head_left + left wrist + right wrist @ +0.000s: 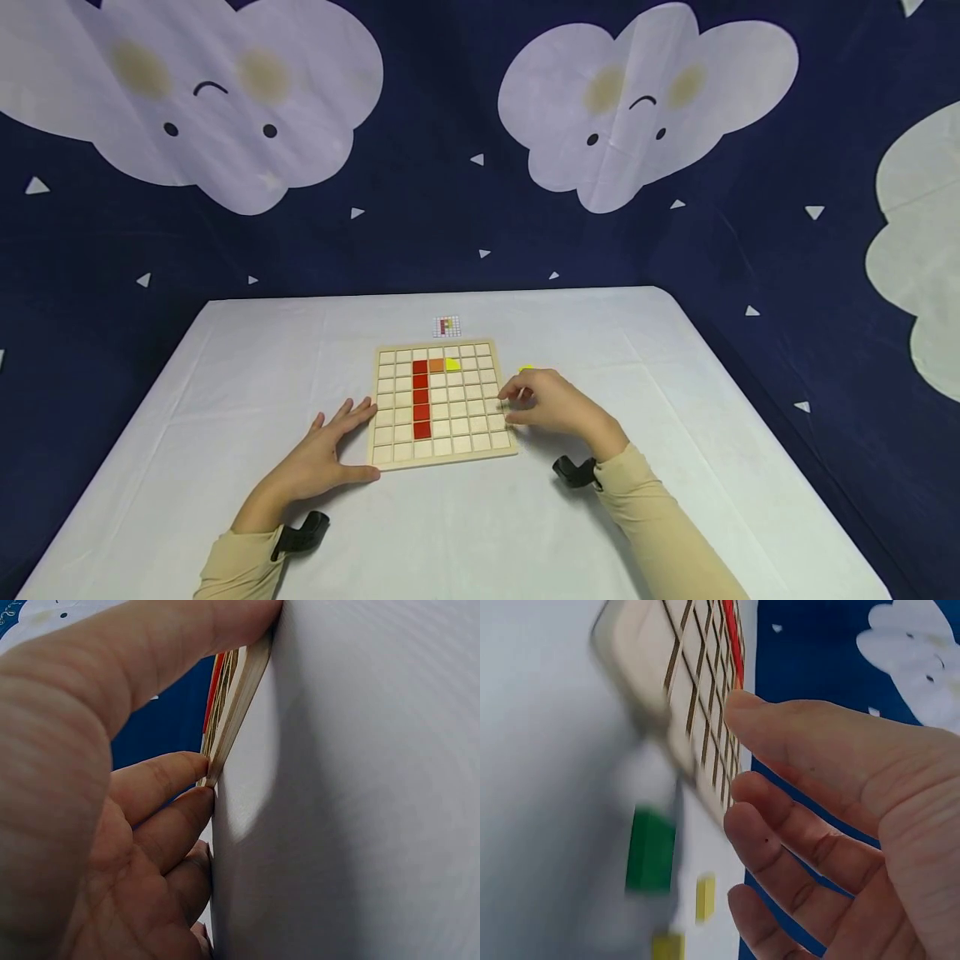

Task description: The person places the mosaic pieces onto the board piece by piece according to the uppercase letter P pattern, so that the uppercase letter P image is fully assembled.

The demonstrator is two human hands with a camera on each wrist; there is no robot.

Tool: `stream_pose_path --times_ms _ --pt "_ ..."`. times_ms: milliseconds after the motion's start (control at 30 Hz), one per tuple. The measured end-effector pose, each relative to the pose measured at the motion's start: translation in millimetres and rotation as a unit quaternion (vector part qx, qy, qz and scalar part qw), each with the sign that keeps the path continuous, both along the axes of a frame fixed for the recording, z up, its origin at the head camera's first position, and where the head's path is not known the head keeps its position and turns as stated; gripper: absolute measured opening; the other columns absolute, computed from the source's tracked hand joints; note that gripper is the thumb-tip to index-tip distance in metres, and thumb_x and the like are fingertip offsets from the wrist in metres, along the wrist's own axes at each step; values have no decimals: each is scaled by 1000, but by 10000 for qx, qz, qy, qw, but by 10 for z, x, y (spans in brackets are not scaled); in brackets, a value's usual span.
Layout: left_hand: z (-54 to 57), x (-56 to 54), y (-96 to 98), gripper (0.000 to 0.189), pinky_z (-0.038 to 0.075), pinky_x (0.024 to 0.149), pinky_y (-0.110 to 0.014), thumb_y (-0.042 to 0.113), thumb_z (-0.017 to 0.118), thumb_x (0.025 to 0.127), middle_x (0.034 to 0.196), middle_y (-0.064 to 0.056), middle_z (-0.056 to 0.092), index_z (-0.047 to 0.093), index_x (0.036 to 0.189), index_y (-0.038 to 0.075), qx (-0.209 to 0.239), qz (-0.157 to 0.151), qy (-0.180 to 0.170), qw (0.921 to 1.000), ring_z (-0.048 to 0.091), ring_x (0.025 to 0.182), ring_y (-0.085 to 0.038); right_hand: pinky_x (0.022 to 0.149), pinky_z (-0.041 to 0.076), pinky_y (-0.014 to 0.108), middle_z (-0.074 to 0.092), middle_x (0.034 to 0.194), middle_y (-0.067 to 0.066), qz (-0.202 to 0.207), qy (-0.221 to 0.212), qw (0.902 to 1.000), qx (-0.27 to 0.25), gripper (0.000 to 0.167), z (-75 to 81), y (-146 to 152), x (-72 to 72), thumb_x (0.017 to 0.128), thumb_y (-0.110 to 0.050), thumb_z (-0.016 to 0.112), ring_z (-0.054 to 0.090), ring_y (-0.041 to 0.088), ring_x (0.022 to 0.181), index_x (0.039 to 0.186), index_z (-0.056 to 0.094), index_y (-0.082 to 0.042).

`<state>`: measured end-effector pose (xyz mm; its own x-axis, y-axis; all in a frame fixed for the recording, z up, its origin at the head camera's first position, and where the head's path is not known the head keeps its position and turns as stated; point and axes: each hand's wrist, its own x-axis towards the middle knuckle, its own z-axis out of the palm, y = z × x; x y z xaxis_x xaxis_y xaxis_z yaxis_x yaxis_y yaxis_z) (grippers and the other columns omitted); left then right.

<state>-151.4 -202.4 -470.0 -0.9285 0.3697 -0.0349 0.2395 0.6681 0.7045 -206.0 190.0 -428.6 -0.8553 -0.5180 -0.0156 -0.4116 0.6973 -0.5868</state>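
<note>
A wooden grid board lies flat on the table, with a column of several red tiles in it. An orange tile and a yellow tile continue rightward from the column's top. My left hand rests at the board's left side, fingers spread, thumb at the near left corner. At the right edge hovers my right hand, its thumb apart from the bent fingers and nothing between them. In the right wrist view, a green block and a yellow block lie beside the board.
Just beyond the board is a small card printed with a coloured grid pattern. A yellow piece shows partly behind the right hand. The white-covered table meets a dark blue cloth backdrop printed with clouds.
</note>
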Motion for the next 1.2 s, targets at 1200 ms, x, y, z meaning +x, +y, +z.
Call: stream_pose_path --times_ms 1200 --pt "-7 -8 -4 103 0 130 -77 34 97 74 174 -18 35 49 161 6 -20 3 3 10000 16 165 -50 83 57 27 76 102 -1 -628 -396 9972 66 21 -178 441 23 84 -10 91 64 10 90 104 83 -10"
